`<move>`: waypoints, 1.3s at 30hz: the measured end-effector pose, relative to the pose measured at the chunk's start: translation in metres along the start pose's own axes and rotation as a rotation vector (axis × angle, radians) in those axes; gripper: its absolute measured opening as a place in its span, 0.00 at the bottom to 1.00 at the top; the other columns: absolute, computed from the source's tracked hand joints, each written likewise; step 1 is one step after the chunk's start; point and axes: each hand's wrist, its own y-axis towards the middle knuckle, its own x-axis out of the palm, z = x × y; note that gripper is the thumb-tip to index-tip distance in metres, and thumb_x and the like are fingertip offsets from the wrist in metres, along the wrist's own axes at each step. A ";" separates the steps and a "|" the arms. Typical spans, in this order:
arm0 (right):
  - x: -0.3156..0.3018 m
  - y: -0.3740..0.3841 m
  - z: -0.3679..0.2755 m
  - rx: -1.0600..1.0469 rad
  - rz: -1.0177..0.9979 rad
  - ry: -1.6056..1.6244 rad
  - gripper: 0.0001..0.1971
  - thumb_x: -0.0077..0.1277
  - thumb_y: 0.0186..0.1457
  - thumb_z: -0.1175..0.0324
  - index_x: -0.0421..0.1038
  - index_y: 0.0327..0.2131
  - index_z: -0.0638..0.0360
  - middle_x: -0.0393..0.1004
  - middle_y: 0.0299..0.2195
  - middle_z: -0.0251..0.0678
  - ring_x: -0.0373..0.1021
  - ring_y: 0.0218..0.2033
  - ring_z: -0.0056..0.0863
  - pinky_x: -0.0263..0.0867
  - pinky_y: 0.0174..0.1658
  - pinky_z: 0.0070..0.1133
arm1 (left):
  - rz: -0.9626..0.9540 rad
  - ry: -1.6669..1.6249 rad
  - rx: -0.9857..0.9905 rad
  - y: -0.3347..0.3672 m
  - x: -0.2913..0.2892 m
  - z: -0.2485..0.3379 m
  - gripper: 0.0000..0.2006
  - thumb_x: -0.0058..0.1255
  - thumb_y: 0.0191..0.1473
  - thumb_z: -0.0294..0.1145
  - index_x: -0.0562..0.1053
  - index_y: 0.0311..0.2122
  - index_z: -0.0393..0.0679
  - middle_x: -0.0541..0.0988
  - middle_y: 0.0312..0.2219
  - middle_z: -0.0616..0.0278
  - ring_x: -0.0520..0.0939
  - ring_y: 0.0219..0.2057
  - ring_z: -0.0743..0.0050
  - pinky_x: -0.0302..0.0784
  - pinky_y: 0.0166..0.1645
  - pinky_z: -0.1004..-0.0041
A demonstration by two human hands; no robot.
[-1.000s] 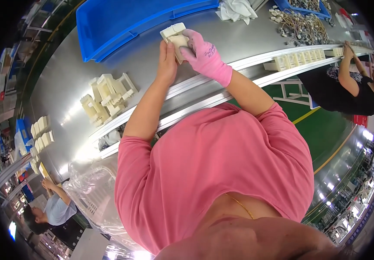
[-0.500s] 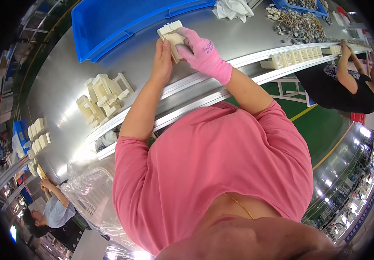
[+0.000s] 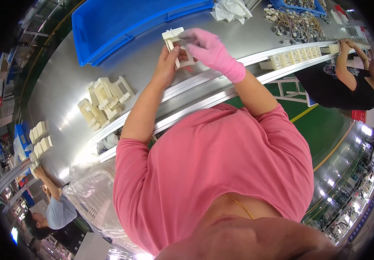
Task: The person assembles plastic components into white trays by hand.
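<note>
The left hand (image 3: 166, 67), bare, holds a cream frame (image 3: 172, 34) just on the near side of the blue bin (image 3: 102, 41), off toward its right half and above the table (image 3: 139, 60). Some of its fingers show through the frame's opening. The right hand (image 3: 211, 50), in a pink glove with greyish fingertips, is at the frame's upper right, thumb and fingers slightly apart — whether it grips anything, I cannot tell, as the fingertips are blurred.

A pile (image 3: 104, 102) of similar cream parts lies on the table, nearer the person than the bin. More pale parts (image 3: 41, 138) stand farther left of the bin, also toward the near side. Just right of the bin is a crumpled white cloth (image 3: 231, 11); well to its right, a heap of wires (image 3: 297, 28). A row of cream pieces (image 3: 295, 58) runs along the rail (image 3: 247, 63), right of the bin and nearer — one co-worker (image 3: 352, 89) stands beyond that row.
</note>
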 end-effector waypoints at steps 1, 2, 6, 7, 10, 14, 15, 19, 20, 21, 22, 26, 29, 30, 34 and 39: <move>-0.003 -0.001 0.002 -0.136 0.171 -0.182 0.23 0.46 0.44 0.73 0.59 0.48 0.59 0.66 0.36 0.39 0.65 0.34 0.24 0.62 0.36 0.18 | -0.045 0.014 -0.008 -0.001 0.002 0.003 0.18 0.40 0.53 0.40 0.58 0.47 0.42 0.71 0.34 0.55 0.77 0.33 0.63 0.75 0.26 0.70; -0.006 -0.002 0.002 -0.333 0.296 -0.337 0.25 0.46 0.43 0.72 0.59 0.49 0.58 0.62 0.42 0.39 0.62 0.41 0.27 0.61 0.40 0.20 | -0.089 0.028 -0.016 -0.002 0.004 0.007 0.18 0.42 0.53 0.37 0.57 0.46 0.40 0.72 0.33 0.53 0.78 0.32 0.61 0.75 0.22 0.70; -0.015 -0.009 -0.006 -0.171 -0.061 0.141 0.31 0.49 0.39 0.69 0.57 0.52 0.56 0.61 0.46 0.38 0.60 0.45 0.24 0.57 0.46 0.20 | -0.411 0.140 -0.315 -0.012 0.006 0.017 0.18 0.44 0.52 0.38 0.62 0.43 0.35 0.74 0.30 0.55 0.78 0.31 0.64 0.75 0.28 0.71; -0.018 -0.015 -0.015 -0.174 -0.063 0.144 0.31 0.49 0.39 0.69 0.57 0.52 0.56 0.61 0.46 0.38 0.60 0.45 0.24 0.57 0.46 0.20 | -0.407 0.142 -0.315 -0.015 0.007 0.017 0.18 0.44 0.52 0.38 0.62 0.43 0.35 0.74 0.30 0.55 0.78 0.31 0.64 0.75 0.28 0.71; -0.036 -0.031 -0.030 0.168 -0.291 0.125 0.29 0.51 0.39 0.65 0.60 0.49 0.55 0.69 0.37 0.37 0.64 0.40 0.26 0.58 0.45 0.22 | -0.467 0.198 -0.398 -0.019 0.002 0.020 0.18 0.44 0.52 0.39 0.64 0.43 0.36 0.74 0.32 0.57 0.76 0.35 0.69 0.72 0.36 0.74; -0.073 -0.061 -0.008 0.439 -0.175 -0.562 0.25 0.52 0.40 0.54 0.65 0.41 0.59 0.68 0.39 0.40 0.64 0.41 0.38 0.59 0.45 0.25 | -0.147 1.259 -0.028 -0.014 -0.049 0.040 0.17 0.39 0.52 0.42 0.69 0.43 0.42 0.74 0.37 0.55 0.74 0.40 0.63 0.68 0.44 0.67; -0.080 -0.068 -0.006 0.511 -0.106 -0.648 0.22 0.51 0.41 0.56 0.66 0.38 0.60 0.68 0.38 0.40 0.64 0.41 0.39 0.59 0.44 0.26 | 0.056 1.632 -0.014 -0.019 -0.058 0.049 0.17 0.37 0.52 0.41 0.69 0.42 0.42 0.75 0.36 0.53 0.75 0.38 0.57 0.69 0.43 0.64; -0.091 -0.074 0.021 0.376 0.136 -1.255 0.15 0.48 0.43 0.60 0.67 0.32 0.60 0.69 0.33 0.41 0.65 0.37 0.42 0.60 0.41 0.30 | 0.204 1.873 -0.428 -0.026 -0.113 0.052 0.16 0.32 0.51 0.36 0.71 0.38 0.40 0.74 0.35 0.49 0.73 0.38 0.48 0.69 0.43 0.60; -0.086 -0.068 0.028 0.283 0.219 -1.231 0.13 0.47 0.43 0.63 0.68 0.32 0.59 0.68 0.30 0.41 0.65 0.35 0.42 0.59 0.39 0.33 | 0.173 1.879 -0.549 -0.026 -0.126 0.046 0.16 0.32 0.50 0.34 0.72 0.36 0.39 0.75 0.35 0.49 0.74 0.38 0.47 0.69 0.43 0.60; -0.078 -0.056 0.035 0.268 0.230 -1.223 0.13 0.47 0.43 0.63 0.68 0.32 0.59 0.68 0.30 0.41 0.65 0.35 0.42 0.59 0.39 0.33 | 0.192 1.889 -0.544 -0.024 -0.146 0.029 0.16 0.32 0.50 0.34 0.72 0.36 0.39 0.75 0.35 0.49 0.74 0.38 0.47 0.69 0.43 0.60; -0.069 -0.041 0.042 0.238 0.126 -1.089 0.13 0.47 0.43 0.62 0.68 0.32 0.59 0.68 0.30 0.41 0.65 0.35 0.41 0.59 0.39 0.33 | 0.131 1.912 -0.490 -0.019 -0.171 0.006 0.15 0.33 0.49 0.33 0.73 0.34 0.38 0.75 0.34 0.49 0.74 0.38 0.47 0.70 0.42 0.61; -0.022 0.016 0.078 0.185 -0.219 -0.878 0.17 0.45 0.44 0.60 0.65 0.35 0.62 0.71 0.31 0.42 0.67 0.36 0.39 0.62 0.38 0.31 | 0.007 1.694 -0.226 -0.003 -0.179 -0.015 0.11 0.39 0.43 0.27 0.74 0.30 0.44 0.74 0.32 0.46 0.74 0.36 0.50 0.70 0.40 0.63; 0.018 0.053 0.085 0.449 -0.476 -0.951 0.18 0.45 0.44 0.59 0.63 0.36 0.62 0.72 0.32 0.44 0.70 0.34 0.38 0.65 0.36 0.29 | 0.062 1.657 -0.096 -0.010 -0.150 -0.016 0.09 0.41 0.41 0.25 0.75 0.26 0.48 0.73 0.31 0.47 0.74 0.36 0.53 0.70 0.40 0.64; 0.027 0.054 0.095 0.443 -0.461 -0.954 0.18 0.45 0.44 0.59 0.63 0.36 0.62 0.72 0.32 0.44 0.70 0.34 0.38 0.65 0.36 0.29 | 0.099 1.710 -0.075 -0.012 -0.143 -0.014 0.08 0.42 0.40 0.25 0.75 0.24 0.50 0.73 0.31 0.49 0.74 0.35 0.54 0.70 0.39 0.64; 0.043 0.057 0.111 0.432 -0.443 -1.068 0.20 0.47 0.44 0.59 0.63 0.37 0.63 0.72 0.32 0.44 0.70 0.34 0.38 0.65 0.36 0.30 | 0.062 1.943 0.141 -0.015 -0.140 -0.012 0.07 0.44 0.40 0.26 0.75 0.23 0.49 0.71 0.29 0.55 0.74 0.33 0.56 0.70 0.37 0.64; 0.026 0.051 0.096 0.420 -0.402 -0.900 0.19 0.49 0.43 0.62 0.62 0.38 0.64 0.72 0.32 0.45 0.70 0.33 0.41 0.65 0.36 0.32 | 0.259 1.988 0.435 -0.006 -0.126 -0.004 0.05 0.46 0.41 0.29 0.69 0.26 0.42 0.71 0.26 0.56 0.74 0.28 0.57 0.70 0.31 0.64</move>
